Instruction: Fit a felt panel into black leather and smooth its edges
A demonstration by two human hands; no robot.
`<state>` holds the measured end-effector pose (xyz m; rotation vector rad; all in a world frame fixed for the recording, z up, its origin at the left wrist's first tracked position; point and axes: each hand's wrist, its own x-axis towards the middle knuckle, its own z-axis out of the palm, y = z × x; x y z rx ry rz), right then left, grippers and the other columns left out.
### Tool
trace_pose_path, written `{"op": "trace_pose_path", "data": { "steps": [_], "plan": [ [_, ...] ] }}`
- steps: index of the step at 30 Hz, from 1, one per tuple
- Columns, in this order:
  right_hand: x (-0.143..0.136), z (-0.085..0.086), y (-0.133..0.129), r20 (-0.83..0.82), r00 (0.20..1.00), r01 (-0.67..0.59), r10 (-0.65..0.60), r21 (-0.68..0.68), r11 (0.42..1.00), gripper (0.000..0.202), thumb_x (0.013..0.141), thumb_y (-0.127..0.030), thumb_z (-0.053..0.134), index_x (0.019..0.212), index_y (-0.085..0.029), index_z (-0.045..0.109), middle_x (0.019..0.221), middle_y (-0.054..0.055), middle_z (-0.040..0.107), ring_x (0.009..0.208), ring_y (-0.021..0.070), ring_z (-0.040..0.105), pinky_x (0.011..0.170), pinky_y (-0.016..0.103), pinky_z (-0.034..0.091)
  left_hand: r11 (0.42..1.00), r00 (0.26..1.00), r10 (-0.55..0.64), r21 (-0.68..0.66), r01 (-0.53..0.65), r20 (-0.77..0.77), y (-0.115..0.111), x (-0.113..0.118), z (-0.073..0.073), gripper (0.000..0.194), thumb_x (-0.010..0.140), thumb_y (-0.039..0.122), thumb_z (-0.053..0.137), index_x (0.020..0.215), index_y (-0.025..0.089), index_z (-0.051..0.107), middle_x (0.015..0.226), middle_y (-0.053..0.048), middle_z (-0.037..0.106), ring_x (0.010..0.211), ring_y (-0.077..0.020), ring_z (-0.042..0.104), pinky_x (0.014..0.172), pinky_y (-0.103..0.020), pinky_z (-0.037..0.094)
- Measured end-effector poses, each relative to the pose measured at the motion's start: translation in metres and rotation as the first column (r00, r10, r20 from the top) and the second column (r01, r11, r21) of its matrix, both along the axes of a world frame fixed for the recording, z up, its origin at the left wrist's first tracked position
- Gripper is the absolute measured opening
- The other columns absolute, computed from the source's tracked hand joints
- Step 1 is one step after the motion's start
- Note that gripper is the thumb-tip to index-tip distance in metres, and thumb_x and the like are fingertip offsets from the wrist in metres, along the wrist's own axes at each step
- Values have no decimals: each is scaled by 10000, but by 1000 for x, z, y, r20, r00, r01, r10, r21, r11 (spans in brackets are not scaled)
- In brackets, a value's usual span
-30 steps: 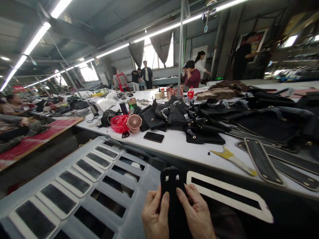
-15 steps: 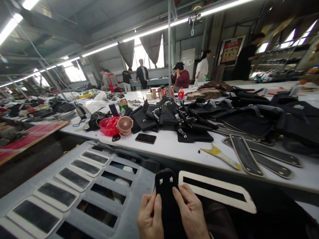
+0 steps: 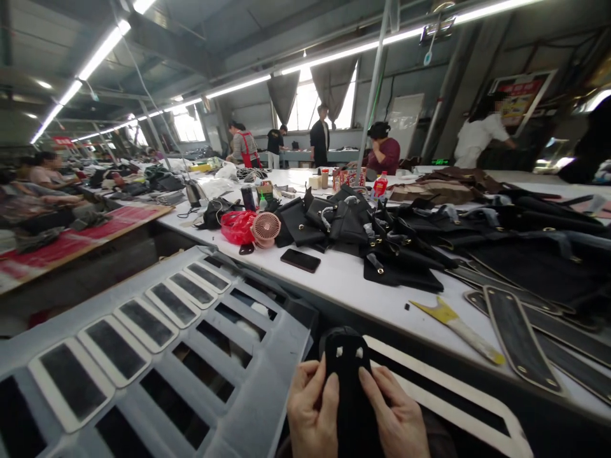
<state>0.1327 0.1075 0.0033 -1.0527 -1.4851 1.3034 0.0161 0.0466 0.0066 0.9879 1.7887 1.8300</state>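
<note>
Black fabric, one rounded strap piece (image 3: 346,366) with two small slots, pinched between your left hand (image 3: 312,413) and right hand (image 3: 398,420); its near end is cut off.

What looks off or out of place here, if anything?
Nothing damaged or spilled. Both hands, left hand and right hand, pinch a black strap piece. The black bags lie in a loose heap on the white table.
</note>
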Motion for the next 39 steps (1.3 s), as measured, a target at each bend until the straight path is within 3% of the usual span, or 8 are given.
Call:
{"op": "trace_pose_path", "data": {
  "steps": [5,10,14,26,29,33,36,39],
  "plan": [
    [5,0,4,-24,999,-38,38,4,999,338,829,-504,659,811,-179,749,805,60,644,789,216,632,711,213,539,999,995,-43,1,43,93,9,0,7,439,846,425,639,1222,199,662,937,-35,571,631,-109,509,620,-219,483],
    [12,-5,0,-28,999,-33,32,-19,999,362,821,-518,662,736,-171,717,725,42,606,694,198,605,627,216,532,997,996,-66,38,64,54,10,6,8,352,877,414,594,1117,193,726,958,-60,560,848,-167,581,759,-232,502],
    [15,-5,-1,-37,999,-2,2,-13,1000,352,815,-506,673,683,-181,681,698,34,600,667,194,604,613,217,529,998,996,-55,46,52,65,11,8,9,361,879,432,582,1104,193,734,953,-67,575,854,-175,591,788,-246,515],
    [28,-16,2,76,997,-36,27,111,993,291,856,-452,645,847,-191,772,816,78,689,828,248,665,755,228,554,996,994,-87,35,85,62,21,6,23,314,864,407,588,1036,203,752,1145,-92,610,1052,-223,591,911,-291,495],
    [26,-8,1,78,994,-85,77,113,990,307,876,-457,619,874,-191,772,785,67,672,791,233,657,721,225,553,977,960,-212,30,210,183,20,0,26,363,870,349,547,1184,223,678,1365,-69,560,1283,-257,475,1116,-377,349],
    [32,2,6,118,984,-139,130,73,988,307,883,-465,612,910,-205,772,787,55,675,740,219,661,661,229,557,910,890,-396,-30,413,226,20,-7,31,422,883,337,499,1277,228,602,1347,-50,590,1281,-257,486,1137,-409,319],
    [39,9,15,194,981,-41,-3,222,974,324,889,-443,611,1105,-229,723,949,71,683,832,227,666,685,250,568,915,898,-388,-34,403,207,19,-8,27,386,899,338,473,1241,224,610,1290,-53,621,1221,-251,530,1101,-399,360],
    [36,21,25,294,938,-1,-186,538,843,383,909,-377,594,1273,-263,624,1136,93,622,1000,252,609,816,337,556,902,893,-422,-34,431,155,20,-7,18,400,918,342,453,1280,224,574,1333,-65,587,1243,-252,510,1112,-406,347]
  ]
}}
